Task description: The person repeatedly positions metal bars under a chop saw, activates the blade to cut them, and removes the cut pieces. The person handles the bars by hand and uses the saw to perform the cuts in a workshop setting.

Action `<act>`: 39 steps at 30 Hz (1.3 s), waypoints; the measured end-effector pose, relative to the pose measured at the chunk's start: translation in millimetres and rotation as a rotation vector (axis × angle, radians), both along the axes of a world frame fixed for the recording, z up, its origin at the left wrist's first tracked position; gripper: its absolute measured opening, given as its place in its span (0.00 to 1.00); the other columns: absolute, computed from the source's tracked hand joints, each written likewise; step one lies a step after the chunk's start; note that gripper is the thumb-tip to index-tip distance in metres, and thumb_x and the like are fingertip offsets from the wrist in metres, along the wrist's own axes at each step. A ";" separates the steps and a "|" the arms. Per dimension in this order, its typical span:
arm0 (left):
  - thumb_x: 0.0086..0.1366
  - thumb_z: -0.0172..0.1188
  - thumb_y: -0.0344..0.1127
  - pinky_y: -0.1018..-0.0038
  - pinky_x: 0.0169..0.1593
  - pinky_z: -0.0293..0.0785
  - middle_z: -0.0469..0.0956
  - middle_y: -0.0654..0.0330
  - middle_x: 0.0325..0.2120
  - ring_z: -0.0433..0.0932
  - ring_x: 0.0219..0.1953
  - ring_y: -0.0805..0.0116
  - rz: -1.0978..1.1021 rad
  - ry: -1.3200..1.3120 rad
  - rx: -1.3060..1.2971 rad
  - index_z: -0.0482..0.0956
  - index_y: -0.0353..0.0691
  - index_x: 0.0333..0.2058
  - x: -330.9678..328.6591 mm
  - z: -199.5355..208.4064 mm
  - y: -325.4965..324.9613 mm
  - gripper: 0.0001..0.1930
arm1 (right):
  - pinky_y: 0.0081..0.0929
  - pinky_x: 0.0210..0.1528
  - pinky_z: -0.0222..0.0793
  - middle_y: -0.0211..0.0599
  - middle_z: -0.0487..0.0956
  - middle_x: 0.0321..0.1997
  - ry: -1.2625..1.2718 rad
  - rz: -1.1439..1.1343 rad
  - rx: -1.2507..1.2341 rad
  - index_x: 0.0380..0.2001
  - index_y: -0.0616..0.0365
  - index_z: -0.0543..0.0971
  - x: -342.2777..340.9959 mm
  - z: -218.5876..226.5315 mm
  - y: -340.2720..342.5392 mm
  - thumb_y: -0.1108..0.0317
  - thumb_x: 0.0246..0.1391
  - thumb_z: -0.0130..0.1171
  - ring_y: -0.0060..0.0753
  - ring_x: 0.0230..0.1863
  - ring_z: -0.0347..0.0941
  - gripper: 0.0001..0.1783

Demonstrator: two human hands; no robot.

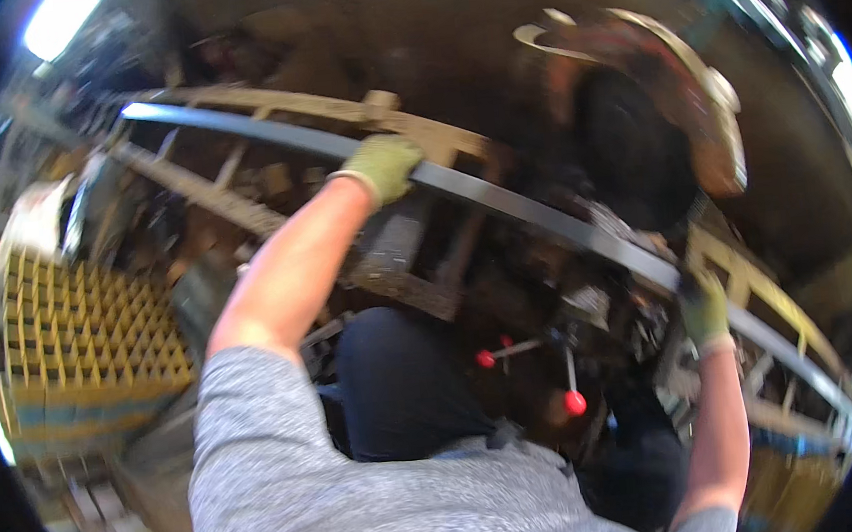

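Note:
A long, straight grey metal bar (543, 221) stretches across in front of me, from the far left down to the near right. My left hand (383, 166), in a yellow-green glove, is closed around it left of its middle. Further right, my right hand (705, 308), gloved alike and blurred, also grips the bar. Behind the bar, between my hands and beyond, stands a machine with a dark round wheel (632, 145) and a pale curved guard (725, 147). Whether the bar touches the wheel cannot be made out.
Beige support frames (436, 137) run along the bar on the left and right (763, 284). Below it, two levers end in red knobs (575, 402). At the left stands a yellow stack of square-celled pieces (91, 327). A bright lamp (65, 22) shines top left.

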State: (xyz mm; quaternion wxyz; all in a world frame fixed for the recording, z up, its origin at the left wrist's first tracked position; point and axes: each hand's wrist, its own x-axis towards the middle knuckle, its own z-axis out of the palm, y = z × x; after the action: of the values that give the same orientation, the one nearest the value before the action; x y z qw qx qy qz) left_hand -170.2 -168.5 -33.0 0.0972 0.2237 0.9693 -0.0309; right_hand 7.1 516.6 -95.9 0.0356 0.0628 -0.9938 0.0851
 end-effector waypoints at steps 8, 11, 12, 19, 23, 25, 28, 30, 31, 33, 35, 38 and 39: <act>0.72 0.76 0.43 0.49 0.74 0.81 0.87 0.47 0.70 0.85 0.72 0.42 -0.228 -0.003 0.153 0.82 0.50 0.77 28.6 -27.0 146.2 0.36 | 0.55 0.83 0.76 0.56 0.90 0.72 0.132 -0.245 -0.170 0.73 0.53 0.88 35.9 48.3 -86.5 0.59 0.71 0.79 0.65 0.77 0.83 0.30; 0.70 0.77 0.38 0.49 0.72 0.83 0.89 0.48 0.66 0.87 0.68 0.42 -0.223 0.055 0.224 0.85 0.51 0.74 29.8 -34.9 135.7 0.33 | 0.55 0.80 0.79 0.59 0.89 0.72 0.278 -0.062 -0.490 0.71 0.62 0.87 99.8 86.3 -169.8 0.57 0.71 0.80 0.64 0.76 0.84 0.32; 0.70 0.77 0.38 0.49 0.72 0.82 0.89 0.48 0.65 0.87 0.68 0.41 -0.218 0.048 0.249 0.85 0.51 0.74 30.2 -36.5 132.1 0.34 | 0.56 0.78 0.81 0.59 0.89 0.72 0.201 0.118 -0.504 0.71 0.61 0.87 121.1 96.6 -196.6 0.57 0.70 0.80 0.64 0.74 0.85 0.32; 0.71 0.79 0.42 0.47 0.75 0.80 0.86 0.46 0.70 0.85 0.70 0.36 -0.166 -0.029 0.215 0.83 0.51 0.77 27.3 -39.5 138.2 0.36 | 0.54 0.70 0.87 0.56 0.85 0.78 -0.274 0.001 -0.213 0.70 0.59 0.86 205.2 37.3 -249.8 0.62 0.71 0.73 0.64 0.65 0.90 0.28; 0.71 0.80 0.42 0.48 0.77 0.79 0.85 0.45 0.72 0.84 0.72 0.36 -0.146 -0.029 0.220 0.83 0.50 0.77 28.6 -38.4 137.9 0.36 | 0.54 0.71 0.86 0.58 0.84 0.77 -0.262 -0.278 -0.378 0.77 0.59 0.80 223.4 -58.4 -201.1 0.64 0.76 0.66 0.66 0.65 0.89 0.30; 0.71 0.80 0.42 0.49 0.79 0.77 0.85 0.46 0.73 0.82 0.74 0.37 -0.147 0.004 0.234 0.83 0.51 0.77 30.6 -37.7 138.2 0.37 | 0.54 0.76 0.82 0.58 0.87 0.73 -0.466 -0.402 -0.338 0.78 0.58 0.80 209.9 -103.1 -223.9 0.64 0.76 0.67 0.64 0.72 0.86 0.31; 0.71 0.80 0.43 0.50 0.82 0.74 0.83 0.48 0.76 0.78 0.78 0.41 -0.160 0.047 0.214 0.83 0.52 0.78 33.4 -38.8 139.5 0.38 | 0.50 0.78 0.77 0.58 0.89 0.74 -0.737 -0.335 -0.797 0.79 0.59 0.81 175.7 -142.7 -293.4 0.53 0.80 0.61 0.65 0.78 0.83 0.33; 0.71 0.80 0.44 0.51 0.84 0.72 0.82 0.49 0.78 0.76 0.80 0.43 -0.146 0.057 0.199 0.82 0.53 0.79 31.0 -42.6 140.2 0.38 | 0.49 0.68 0.85 0.39 0.92 0.68 -0.705 -0.313 -1.357 0.76 0.50 0.83 156.7 -150.6 -353.9 0.59 0.80 0.73 0.47 0.66 0.90 0.28; 0.71 0.80 0.44 0.50 0.85 0.71 0.81 0.49 0.78 0.75 0.81 0.43 -0.147 0.029 0.175 0.82 0.53 0.79 29.1 -44.7 139.4 0.39 | 0.51 0.63 0.87 0.38 0.93 0.61 -0.875 -0.546 -2.105 0.71 0.51 0.86 157.0 -147.8 -374.6 0.61 0.81 0.71 0.44 0.62 0.90 0.21; 0.71 0.81 0.45 0.50 0.85 0.71 0.80 0.49 0.79 0.74 0.82 0.43 -0.147 0.027 0.168 0.81 0.52 0.80 23.0 -48.5 139.0 0.39 | 0.50 0.59 0.89 0.36 0.93 0.57 -1.106 -0.831 -2.384 0.65 0.53 0.89 157.7 -136.5 -376.9 0.61 0.82 0.70 0.42 0.56 0.91 0.16; 0.72 0.79 0.44 0.49 0.86 0.70 0.80 0.49 0.79 0.73 0.82 0.42 -0.159 0.047 0.135 0.81 0.50 0.80 20.2 -48.6 141.6 0.39 | 0.46 0.59 0.89 0.35 0.93 0.56 -0.957 -0.580 -2.152 0.63 0.54 0.90 154.1 -118.6 -371.0 0.59 0.82 0.71 0.43 0.54 0.91 0.16; 0.75 0.77 0.44 0.48 0.86 0.70 0.80 0.47 0.79 0.72 0.83 0.42 -0.246 0.237 0.050 0.81 0.47 0.80 47.5 -38.6 150.2 0.37 | 0.43 0.60 0.88 0.37 0.94 0.57 -0.992 -0.386 -1.606 0.64 0.56 0.90 156.9 -83.7 -351.6 0.55 0.81 0.71 0.43 0.54 0.91 0.19; 0.77 0.76 0.44 0.48 0.85 0.70 0.80 0.47 0.79 0.71 0.84 0.42 -0.249 0.324 -0.012 0.81 0.46 0.80 59.4 -32.3 155.2 0.36 | 0.42 0.60 0.88 0.38 0.94 0.57 -1.057 -0.362 -1.339 0.65 0.56 0.90 157.6 -74.0 -338.4 0.54 0.81 0.71 0.42 0.54 0.92 0.21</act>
State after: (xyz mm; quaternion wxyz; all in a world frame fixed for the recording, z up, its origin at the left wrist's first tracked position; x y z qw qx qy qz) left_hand -110.7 -13.3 -65.3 -0.0634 0.3332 0.9369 -0.0842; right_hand 164.7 178.2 -169.9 -0.3878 -0.1781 -0.6156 0.6625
